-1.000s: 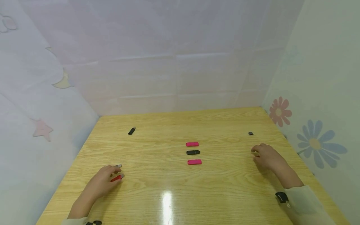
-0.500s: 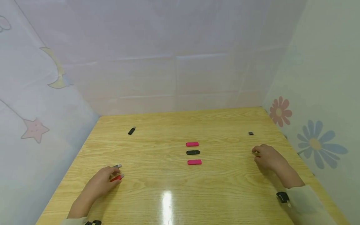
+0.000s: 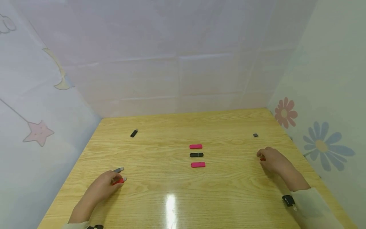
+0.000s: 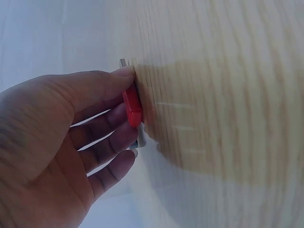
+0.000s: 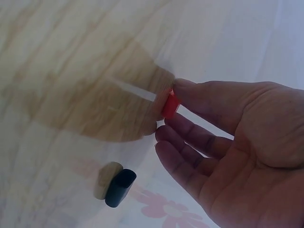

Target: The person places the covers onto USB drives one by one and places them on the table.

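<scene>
My left hand [image 3: 103, 185] is at the left of the table, its thumb and fingertips pinching a red USB flash drive [image 4: 133, 107] that lies on the wood with its metal plug bare. Just beyond it lies a grey USB flash drive [image 3: 118, 170], partly hidden by the fingers. On the right side, my right hand [image 3: 273, 160] pinches a small red cap [image 5: 170, 105] between thumb and forefinger at the table surface. Most of this cap is covered in the head view. A dark cap [image 5: 120, 188] lies beyond the right hand, its hollow end showing.
In the middle of the wooden table [image 3: 160, 197] lie two pink USB drives, a far one [image 3: 195, 146] and a near one [image 3: 198, 164], with a black capped drive [image 3: 196, 155] between them. A black uncapped USB drive [image 3: 134, 133] lies at the back left. Printed sheets stand around the table.
My left fingers have closed in on the red flash drive, baring more of the grey one. The right fingers have drawn together, and the red cap now shows between them.
</scene>
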Tool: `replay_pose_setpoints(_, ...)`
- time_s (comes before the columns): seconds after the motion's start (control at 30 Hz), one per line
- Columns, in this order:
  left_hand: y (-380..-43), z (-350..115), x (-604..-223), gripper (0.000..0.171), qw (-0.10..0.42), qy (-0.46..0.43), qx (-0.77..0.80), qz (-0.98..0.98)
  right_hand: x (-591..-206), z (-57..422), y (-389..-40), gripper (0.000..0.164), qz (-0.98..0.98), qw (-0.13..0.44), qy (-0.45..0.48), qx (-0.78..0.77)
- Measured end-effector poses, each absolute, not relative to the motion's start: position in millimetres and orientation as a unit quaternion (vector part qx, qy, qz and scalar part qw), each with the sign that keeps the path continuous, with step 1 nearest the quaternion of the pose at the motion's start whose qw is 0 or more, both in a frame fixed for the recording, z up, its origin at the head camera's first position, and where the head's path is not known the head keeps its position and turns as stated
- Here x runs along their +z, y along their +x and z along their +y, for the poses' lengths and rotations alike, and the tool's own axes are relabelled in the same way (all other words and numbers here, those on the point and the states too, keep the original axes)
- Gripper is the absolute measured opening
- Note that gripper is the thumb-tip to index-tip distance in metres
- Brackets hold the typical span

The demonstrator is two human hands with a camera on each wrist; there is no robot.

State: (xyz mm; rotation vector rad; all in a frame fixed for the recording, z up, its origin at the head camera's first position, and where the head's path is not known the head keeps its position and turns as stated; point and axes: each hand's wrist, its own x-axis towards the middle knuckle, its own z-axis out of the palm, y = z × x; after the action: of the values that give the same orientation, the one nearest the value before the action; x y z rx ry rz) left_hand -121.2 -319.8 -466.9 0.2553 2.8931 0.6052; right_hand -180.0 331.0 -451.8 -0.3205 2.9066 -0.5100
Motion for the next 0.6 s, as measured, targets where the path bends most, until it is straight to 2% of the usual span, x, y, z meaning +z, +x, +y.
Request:
replay_pose_setpoints(0.23, -120.4, -319.3, -469.6, 0.013, 0.091, 0.080, 0.207, 0.971, -453.5, 333.6, -183.3, 0.021, 0.974, 0.107, -0.102, -0.172)
replay_pose_setpoints(0.6, -124.6, -315.0, -466.3, 0.015, 0.070, 0.069, 0.213, 0.972, -451.4, 338.7, -187.1, 0.009, 0.978, 0.109, -0.112, -0.140)
